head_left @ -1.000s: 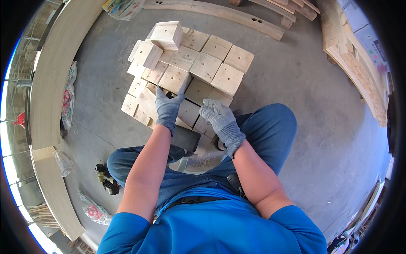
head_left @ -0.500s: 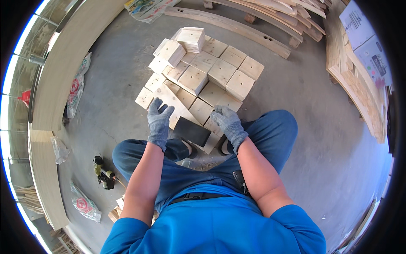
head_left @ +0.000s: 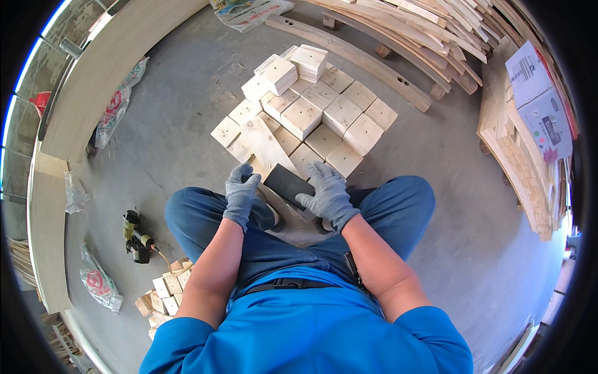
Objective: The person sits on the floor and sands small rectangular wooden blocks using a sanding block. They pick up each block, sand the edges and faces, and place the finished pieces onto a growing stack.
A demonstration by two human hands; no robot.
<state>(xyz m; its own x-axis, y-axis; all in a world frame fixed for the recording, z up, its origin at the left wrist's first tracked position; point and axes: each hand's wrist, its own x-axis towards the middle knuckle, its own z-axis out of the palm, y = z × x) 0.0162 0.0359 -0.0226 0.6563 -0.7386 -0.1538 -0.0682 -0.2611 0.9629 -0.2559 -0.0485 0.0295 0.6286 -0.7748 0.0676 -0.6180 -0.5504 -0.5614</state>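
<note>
My right hand [head_left: 328, 196], in a grey knit glove, closes round the right end of a black rectangular block [head_left: 288, 186], thumb along its near edge. My left hand [head_left: 241, 192], gloved alike, is just left of the block, fingers bent and a little apart, with nothing visible in them. A pale wooden board [head_left: 264, 143] slants away beyond the block, over the near left of a cluster of square wooden blocks [head_left: 301, 117]. Most have a dark dot on top. Small stacks of thin square wooden pieces [head_left: 309, 60] stand at the far side.
A nail gun [head_left: 136, 237] with a hose lies on the floor at left, near a pile of wood offcuts [head_left: 168, 288]. Long planks [head_left: 349, 53] and stacked strips lie at the back. Cardboard boxes [head_left: 541, 103] sit on timber at right. Plastic bags [head_left: 99, 280] lie at left.
My right hand has come down and left onto the black block's right end. My left hand has lowered slightly with its fingers more bent. The whole view has shifted a little.
</note>
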